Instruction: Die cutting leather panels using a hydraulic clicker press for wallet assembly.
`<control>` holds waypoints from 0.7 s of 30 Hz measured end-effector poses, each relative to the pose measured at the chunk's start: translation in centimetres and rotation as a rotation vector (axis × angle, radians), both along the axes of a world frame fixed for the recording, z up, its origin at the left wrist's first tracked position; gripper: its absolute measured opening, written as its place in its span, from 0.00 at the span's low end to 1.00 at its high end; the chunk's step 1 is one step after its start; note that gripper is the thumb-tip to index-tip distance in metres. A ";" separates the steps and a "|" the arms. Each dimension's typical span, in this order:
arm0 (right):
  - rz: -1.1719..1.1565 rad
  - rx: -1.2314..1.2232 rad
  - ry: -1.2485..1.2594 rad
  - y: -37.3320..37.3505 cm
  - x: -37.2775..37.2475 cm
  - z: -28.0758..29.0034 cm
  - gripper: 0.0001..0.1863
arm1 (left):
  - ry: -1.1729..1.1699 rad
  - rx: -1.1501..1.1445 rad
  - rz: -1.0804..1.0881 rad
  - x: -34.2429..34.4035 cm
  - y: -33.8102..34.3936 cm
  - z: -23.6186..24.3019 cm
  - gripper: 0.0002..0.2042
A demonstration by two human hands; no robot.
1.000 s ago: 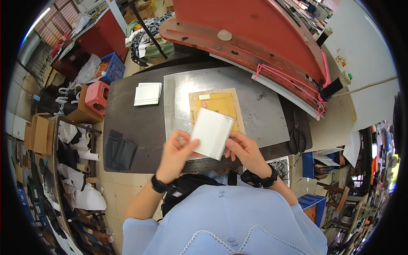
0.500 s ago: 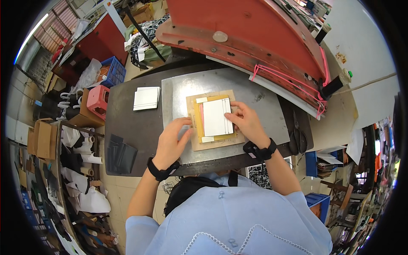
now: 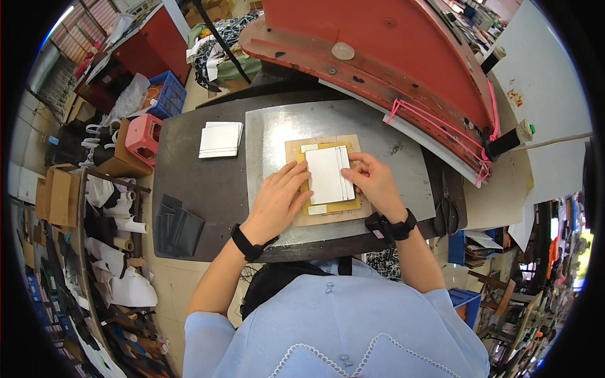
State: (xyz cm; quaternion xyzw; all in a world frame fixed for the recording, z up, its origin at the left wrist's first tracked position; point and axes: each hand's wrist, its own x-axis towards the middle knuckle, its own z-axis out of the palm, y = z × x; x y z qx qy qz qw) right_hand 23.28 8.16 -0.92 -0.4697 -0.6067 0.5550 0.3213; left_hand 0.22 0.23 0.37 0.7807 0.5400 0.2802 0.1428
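A white rectangular panel (image 3: 324, 176) with dark lines down its right side lies on a yellow frame-like plate (image 3: 348, 206). Under that plate is a tan board (image 3: 305, 221), resting on a sheet of grey metal (image 3: 265, 135). My right hand (image 3: 376, 184) pinches the panel's right edge between thumb and fingers. At the panel's left edge, my left hand (image 3: 277, 198) has its fingers stretched out, their tips touching the edge and the yellow plate. Both wrists carry black bands.
A stack of white panels (image 3: 220, 140) sits on the dark table (image 3: 189, 183) at left, with black sheets (image 3: 178, 225) nearer me. A large red machine (image 3: 372, 57) overhangs the back right. Scissors (image 3: 447, 211) lie at the right edge. A pink stool (image 3: 144, 140) stands beyond the left side.
My left hand has moved right and forward, from beside the tan board to the white panel's left edge. The pinkish strip along that edge no longer shows. My right hand keeps its pinch.
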 end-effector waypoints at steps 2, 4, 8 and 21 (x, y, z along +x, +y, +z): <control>0.004 0.006 0.011 0.1 -0.1 -0.3 0.19 | -0.002 -0.010 -0.001 -0.2 0.2 -0.2 0.17; 0.009 -0.011 0.025 0.1 -0.2 -0.4 0.19 | 0.003 -0.009 -0.005 -0.3 0.3 -0.3 0.17; 0.015 -0.052 0.028 0.1 0.0 -0.2 0.19 | 0.007 -0.011 -0.011 -0.5 0.1 -0.3 0.17; 0.008 0.029 0.027 -0.1 -0.4 -0.9 0.18 | -0.009 0.011 -0.037 -0.3 1.0 -1.0 0.14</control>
